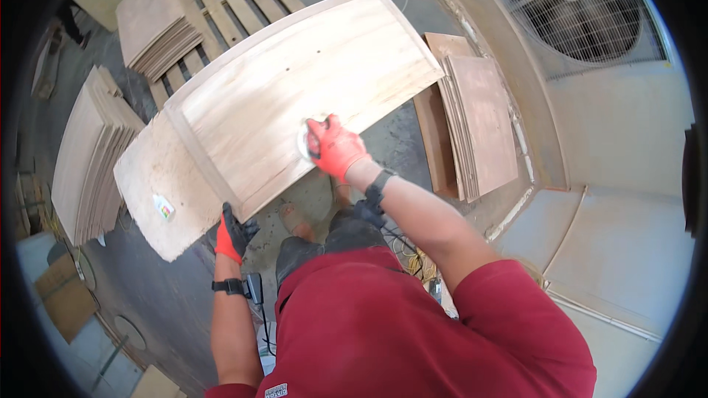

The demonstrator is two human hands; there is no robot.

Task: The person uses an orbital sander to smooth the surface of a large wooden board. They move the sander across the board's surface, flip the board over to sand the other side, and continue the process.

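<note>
Plywood panel (295, 96), judged stiff, light and awkwardly broad, is gripped at its near edge by left hand (234, 234); right hand (335, 146) is closed on a pale pad (303, 144).

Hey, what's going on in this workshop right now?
A person in a red shirt is working on a large framed plywood panel. The right hand, in an orange glove, presses a small white pad onto the panel's face near its lower edge, while the gloved left hand grips the panel's near corner. Stacks of plywood sheets stand around on the floor.
</note>
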